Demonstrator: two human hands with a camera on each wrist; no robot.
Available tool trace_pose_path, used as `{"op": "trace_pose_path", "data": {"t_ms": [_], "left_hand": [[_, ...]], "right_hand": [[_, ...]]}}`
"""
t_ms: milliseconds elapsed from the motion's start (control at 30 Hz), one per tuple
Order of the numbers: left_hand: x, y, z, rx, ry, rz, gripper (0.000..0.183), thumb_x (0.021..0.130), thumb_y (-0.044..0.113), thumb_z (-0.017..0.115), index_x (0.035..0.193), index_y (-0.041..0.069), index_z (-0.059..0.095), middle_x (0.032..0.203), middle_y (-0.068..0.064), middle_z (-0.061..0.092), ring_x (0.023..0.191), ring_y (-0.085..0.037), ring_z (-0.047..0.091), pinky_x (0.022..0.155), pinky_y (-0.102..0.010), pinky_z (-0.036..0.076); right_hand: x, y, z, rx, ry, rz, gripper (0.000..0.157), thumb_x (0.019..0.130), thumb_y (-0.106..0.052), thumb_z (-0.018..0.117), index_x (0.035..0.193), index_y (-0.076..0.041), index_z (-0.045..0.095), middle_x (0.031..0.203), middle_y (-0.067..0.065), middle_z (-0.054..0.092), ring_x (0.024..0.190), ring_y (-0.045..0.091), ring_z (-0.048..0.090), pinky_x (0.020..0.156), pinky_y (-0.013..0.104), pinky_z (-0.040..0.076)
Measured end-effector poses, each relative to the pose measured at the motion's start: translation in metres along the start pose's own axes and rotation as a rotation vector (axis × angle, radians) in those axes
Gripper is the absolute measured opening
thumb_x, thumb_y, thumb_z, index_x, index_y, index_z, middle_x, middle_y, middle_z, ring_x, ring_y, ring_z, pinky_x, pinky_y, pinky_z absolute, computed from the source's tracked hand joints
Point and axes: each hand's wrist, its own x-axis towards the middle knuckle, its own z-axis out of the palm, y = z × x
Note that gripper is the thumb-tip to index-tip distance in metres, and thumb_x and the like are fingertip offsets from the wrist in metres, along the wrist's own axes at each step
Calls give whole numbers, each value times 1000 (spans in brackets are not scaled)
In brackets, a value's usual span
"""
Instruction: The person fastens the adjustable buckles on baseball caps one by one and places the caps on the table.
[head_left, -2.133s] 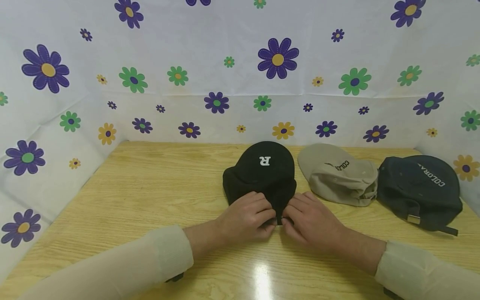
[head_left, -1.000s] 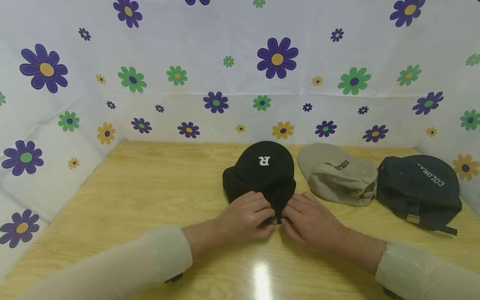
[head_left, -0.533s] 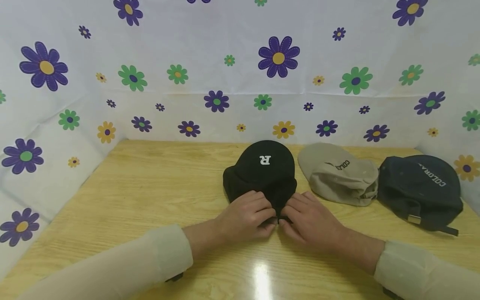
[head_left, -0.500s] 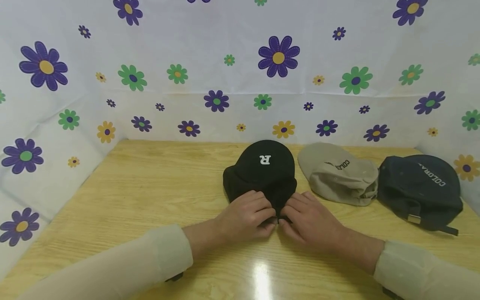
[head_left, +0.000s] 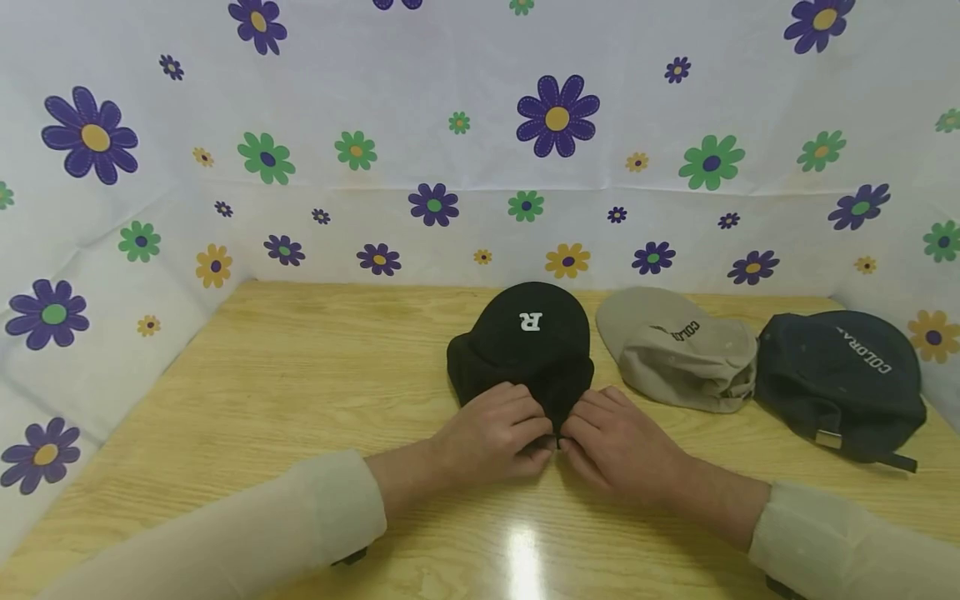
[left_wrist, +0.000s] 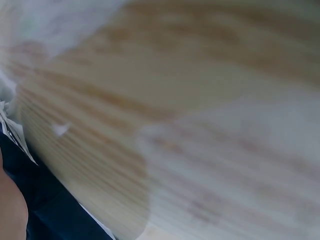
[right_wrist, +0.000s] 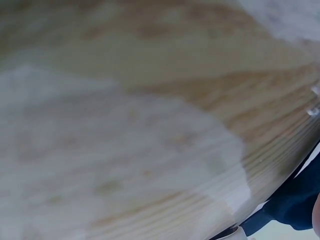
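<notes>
A black baseball cap [head_left: 534, 346] with a white letter R lies on the wooden table in the head view, its back edge toward me. My left hand [head_left: 498, 433] grips that near edge, thumb and fingers closed on the cap's back strap. Just to the right, my right hand [head_left: 618, 442] pinches the other side of the strap. Only a sliver of dark strap shows between the fingertips, which nearly meet; the rest is hidden under the hands. Both wrist views show mainly blurred wood grain close up, without the cap's strap.
A beige cap [head_left: 675, 354] lies right of the black one, and a dark navy cap [head_left: 840, 383] with a metal buckle and loose strap end sits beyond it at the far right. Behind the wooden table [head_left: 300, 358] hangs a white flowered cloth [head_left: 390, 92].
Both hands stay at the black cap's back strap. The right fingertips have shifted very slightly toward the left hand, and less of the dark strap shows between them.
</notes>
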Motion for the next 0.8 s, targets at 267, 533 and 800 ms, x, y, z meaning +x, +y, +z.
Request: {"op": "trace_pose_path", "data": {"t_ms": [267,533,800], "left_hand": [[0,1,-1,-12,5,-12,7,77,18,75,77,12,71,79,4,63,73,-11,56,66,-21,45],[1,2,-1,-7,5,0,7,76,17,74,77,12,71,78,4,63,72,-11,55,66,-22,45],[1,0,-1,10,1,-1,7,76,18,74,78,11,71,79,3,63,73,-12,56,69,-23,46]], "right_hand": [[0,-2,-3,-1,-6,29,36,104,-27,35,87,-10,62,87,0,61,86,19,56,75,34,42],[-1,-2,-3,12,-41,73,35,104,-31,38,87,-12,62,87,-1,60,88,18,55,75,33,40],[2,-1,1,10,-8,44,33,103,-29,39,85,-12,61,84,-2,58,83,17,52,75,33,41]]}}
